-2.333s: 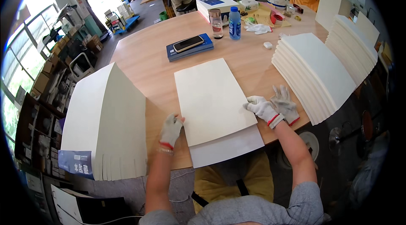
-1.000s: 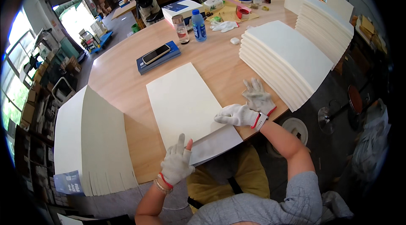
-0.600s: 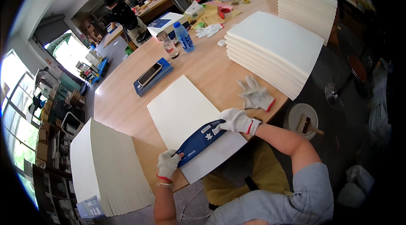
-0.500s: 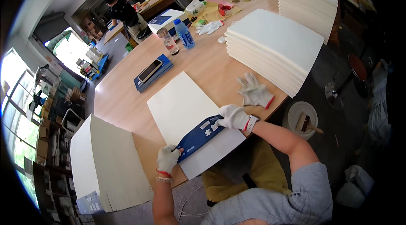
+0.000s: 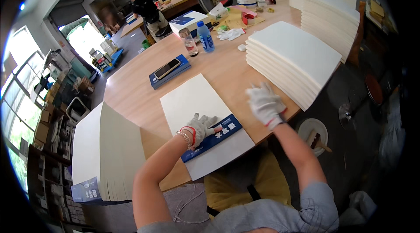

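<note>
A dark blue printed paper band [image 5: 229, 127] lies across the lower part of a stack of white sheets [image 5: 192, 97] on the table. On that band rests my left hand [image 5: 199, 129], in a white knit glove with red trim, palm down and fingers spread. A pale lower part of the sheets [image 5: 218, 156] shows below the band, toward me. My right hand [image 5: 264, 107], also gloved, is to the right of the sheets, over the spot of a loose work glove. It covers most of that glove, and blur hides how its fingers are bent.
Tall stacks of white sheets stand at the right [image 5: 293, 53] and near left [image 5: 109, 145]. A phone [image 5: 167, 69] sits on a blue box [image 5: 181, 63]. Beyond are a clear bottle [image 5: 189, 42], a blue bottle [image 5: 205, 38] and white gloves [image 5: 231, 34]. A bucket with a brush [image 5: 313, 134] stands at right.
My left hand has let go of the band's left end and now lies flat on it. My right hand has left the band's right end and moved right, over the loose glove.
</note>
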The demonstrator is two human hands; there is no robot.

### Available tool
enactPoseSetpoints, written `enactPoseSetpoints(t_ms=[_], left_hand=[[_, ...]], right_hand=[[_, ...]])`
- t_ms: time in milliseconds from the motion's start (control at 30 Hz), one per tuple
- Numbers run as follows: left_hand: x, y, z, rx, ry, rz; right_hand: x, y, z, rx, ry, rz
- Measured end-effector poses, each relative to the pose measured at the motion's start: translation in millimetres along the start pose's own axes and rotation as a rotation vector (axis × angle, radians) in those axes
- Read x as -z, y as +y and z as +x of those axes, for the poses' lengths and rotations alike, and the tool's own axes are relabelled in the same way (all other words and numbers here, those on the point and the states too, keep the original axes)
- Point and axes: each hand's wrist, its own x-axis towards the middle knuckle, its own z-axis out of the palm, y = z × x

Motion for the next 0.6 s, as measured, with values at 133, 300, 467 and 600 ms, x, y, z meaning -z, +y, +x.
enactPoseSetpoints(t_ms=[133, 300, 467, 600], left_hand=[[9.9, -10.6, 9.8, -0.145, 0.113, 0.004], [-23.4, -25.1, 21.1, -0.137, 0.173, -0.04], [-6.6, -26.3, 22.6, -0.19, 0.229, -0.093], [3.9, -25.8, 17.0, -0.191, 0.121, -0.074]], right_hand=[[-29.0, 90.5, -30.8, 0.071, -0.201, 0.615], [-22.5, -87.4, -16.5, 0.702, -0.27, 0.708], [-61.3, -227.9, -48.2, 0.774, -0.398, 0.614], [-75.3, -240.5, -51.0, 0.833, -0.382, 0.575]])
